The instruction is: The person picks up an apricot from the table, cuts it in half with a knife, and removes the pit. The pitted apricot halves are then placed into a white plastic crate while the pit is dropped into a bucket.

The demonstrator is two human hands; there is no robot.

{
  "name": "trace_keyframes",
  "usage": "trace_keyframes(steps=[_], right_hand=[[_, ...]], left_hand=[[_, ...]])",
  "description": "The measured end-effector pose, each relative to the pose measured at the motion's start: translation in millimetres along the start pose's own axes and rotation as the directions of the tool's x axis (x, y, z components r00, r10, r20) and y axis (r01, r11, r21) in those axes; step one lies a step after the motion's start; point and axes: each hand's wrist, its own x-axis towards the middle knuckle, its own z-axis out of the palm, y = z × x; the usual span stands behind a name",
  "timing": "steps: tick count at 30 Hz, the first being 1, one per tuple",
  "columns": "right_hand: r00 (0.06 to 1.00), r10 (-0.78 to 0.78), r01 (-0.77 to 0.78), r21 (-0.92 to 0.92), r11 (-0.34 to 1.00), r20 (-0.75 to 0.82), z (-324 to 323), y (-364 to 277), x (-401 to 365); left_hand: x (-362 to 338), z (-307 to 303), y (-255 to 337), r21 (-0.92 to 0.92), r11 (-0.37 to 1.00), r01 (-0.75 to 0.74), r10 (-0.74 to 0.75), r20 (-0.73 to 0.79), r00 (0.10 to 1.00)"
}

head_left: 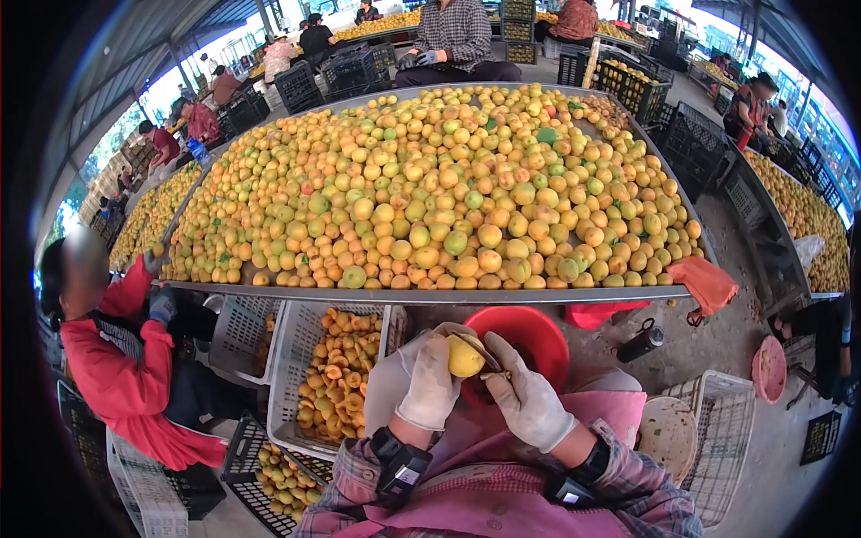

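My left hand (429,387), in a whitish glove, grips a yellow apricot (465,357) between thumb and fingers. Close against the fruit's right side, my gloved right hand (531,402) is closed on a small knife (490,359); its narrow dark blade touches the apricot, and the fingers cover most of its handle. Both hands are over my lap, in front of a red basin (549,345) whose inside they partly hide. Beyond them, a metal-edged table (430,295) bears a wide heap of whole apricots (421,193).
Left of my lap stands a white crate (280,408) of halved apricots (334,368); a black crate (235,466) holds more. A person in red (126,368) sits at left, another (453,40) across the table. A black bottle (640,341) and white crate (731,430) are at right.
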Motion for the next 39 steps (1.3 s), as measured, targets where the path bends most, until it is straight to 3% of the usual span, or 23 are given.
trace_keyframes(steps=[1, 3, 4, 6, 10, 13, 15, 16, 18, 20, 22, 24, 26, 28, 29, 30, 31, 32, 33, 34, 36, 38, 39], right_hand=[[1.000, 0.000, 0.000, 0.000, 1.000, 0.001, 0, 2, 0], [0.997, 0.059, -0.055, -0.072, 0.996, 0.048, 2, 6, -1], [0.997, 0.060, -0.056, -0.070, 0.996, 0.049, 2, 3, -1], [0.996, 0.076, -0.066, -0.217, 0.974, 0.037, -1, -12, 0], [0.981, 0.181, -0.152, -0.312, 0.938, 0.067, -5, -22, 6], [1.000, 0.015, -0.021, -0.259, 0.966, -0.025, 2, -11, 5], [0.982, -0.066, 0.039, -0.155, 0.987, -0.176, 7, -7, 7], [0.982, -0.070, 0.043, -0.154, 0.987, -0.173, 8, -7, 7], [0.974, -0.092, 0.056, -0.173, 0.983, -0.208, 8, -7, 6], [0.987, -0.078, 0.047, -0.213, 0.976, -0.141, 0, -7, 7], [0.995, -0.061, 0.040, -0.256, 0.966, -0.075, -12, -12, 10], [0.995, 0.062, -0.036, -0.312, 0.949, 0.074, -22, -21, 13], [0.999, 0.020, -0.006, -0.292, 0.956, 0.046, -18, -16, 13], [0.999, 0.044, -0.040, -0.292, 0.956, 0.005, -10, -17, 14], [0.998, 0.055, -0.057, -0.272, 0.961, -0.016, -8, -19, 15], [0.998, 0.062, -0.067, -0.245, 0.967, -0.031, -3, -17, 18], [0.996, -0.049, 0.040, -0.108, 0.993, -0.077, 4, -8, 21], [0.981, -0.134, 0.139, 0.028, 0.990, -0.137, 11, 0, 24], [0.987, -0.106, 0.111, 0.037, 0.993, -0.122, 12, 0, 24], [0.991, -0.066, 0.070, 0.033, 0.997, -0.113, 11, -3, 22], [0.987, -0.109, 0.116, 0.062, 0.991, -0.117, 9, -7, 25], [0.999, 0.046, -0.053, 0.379, 0.924, 0.029, 0, -19, 25], [0.999, 0.042, -0.050, 0.379, 0.924, 0.031, -1, -20, 27]], left_hand=[[0, 0, 3, 0.000, 1.000, 0.000, 0.000, -0.001, 1.000], [0, -1, 12, 0.505, 0.844, -0.181, 0.177, 0.056, 0.983], [0, -2, 11, 0.506, 0.844, -0.179, 0.176, 0.055, 0.983], [1, -5, 8, 0.217, 0.967, -0.137, 0.117, 0.104, 0.988], [0, 1, 7, 0.179, 0.978, -0.109, 0.103, 0.047, 0.994], [0, 1, 7, 0.031, 0.998, -0.056, 0.053, 0.069, 0.996], [2, 5, 11, 0.272, 0.956, -0.110, 0.075, 0.133, 0.988], [0, 8, 12, 0.273, 0.955, -0.113, 0.079, 0.130, 0.988], [-9, 13, 14, 0.030, 0.998, 0.047, -0.050, 0.088, 0.995], [-5, 7, 25, 0.089, 0.995, 0.053, -0.063, 0.108, 0.992], [0, 4, 38, 0.379, 0.925, -0.013, -0.061, 0.181, 0.982], [2, 14, 68, 0.488, 0.873, 0.030, -0.137, 0.184, 0.973], [2, 15, 78, 0.598, 0.799, 0.061, -0.198, 0.166, 0.966], [0, 16, 76, 0.583, 0.813, 0.002, -0.099, 0.135, 0.986], [-2, 19, 78, 0.596, 0.802, 0.023, -0.085, 0.076, 0.994], [-1, 8, 56, 0.415, 0.910, -0.026, -0.021, 0.110, 0.994], [-4, 3, 38, 0.450, 0.892, -0.031, 0.011, 0.049, 0.999], [-9, 2, 23, 0.270, 0.962, 0.033, -0.047, 0.042, 0.998], [-6, 6, 9, 0.059, 0.995, 0.079, -0.082, 0.044, 0.996], [-5, 10, 7, -0.013, 0.998, 0.068, -0.068, 0.031, 0.997], [-2, 14, 17, -0.041, 0.991, 0.127, -0.125, 0.048, 0.991], [3, 7, 18, -0.019, 0.995, 0.102, -0.101, 0.073, 0.992], [3, 6, 30, 0.108, 0.994, 0.031, -0.041, 0.100, 0.994]])
